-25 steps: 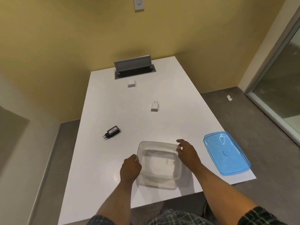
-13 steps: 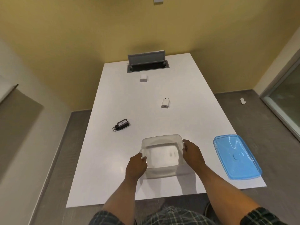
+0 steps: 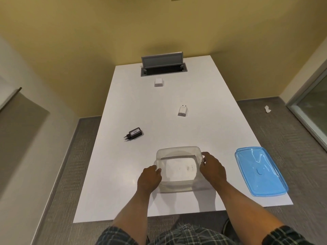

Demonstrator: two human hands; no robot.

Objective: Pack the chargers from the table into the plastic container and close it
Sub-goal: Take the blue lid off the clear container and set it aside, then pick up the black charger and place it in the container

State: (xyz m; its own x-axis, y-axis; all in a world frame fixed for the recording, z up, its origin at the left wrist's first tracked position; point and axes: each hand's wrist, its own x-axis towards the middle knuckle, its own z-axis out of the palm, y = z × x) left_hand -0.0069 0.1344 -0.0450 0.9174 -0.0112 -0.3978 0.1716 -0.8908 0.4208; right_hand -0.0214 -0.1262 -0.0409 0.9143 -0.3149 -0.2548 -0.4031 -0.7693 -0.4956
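Chargers are spread across a plain white table [image 3: 123,183], nothing piled up and nothing between them and the box. Clear plastic container [image 3: 178,151] sits near the near edge, roughly mid-width, open-topped with nothing in it, thin see-through walls and rounded corners. Left hand [image 3: 148,179] grips its left wall and right hand [image 3: 213,169] grips the right wall, fingers curled over the rim on both sides. Blue lid [image 3: 260,172] lies flat by the near right corner, well apart from the box, translucent, rounded rectangle, long axis running from the near edge toward the far one with a slight tilt.

Black charger [image 3: 134,134] lies on its side toward the left edge, prongs pointing at the near left corner, white label reading 030 on top. White charger [image 3: 182,110] is around the middle of the table, lying flat with its two pins pointing at the far edge. Second white charger [image 3: 158,82], a squarish block, sits close to the far edge, just in front of a grey cable hatch [image 3: 162,65] whose flap stands propped open.

Grey textured floor on both sides, with a crumpled scrap of paper [image 3: 268,109] out to the right.
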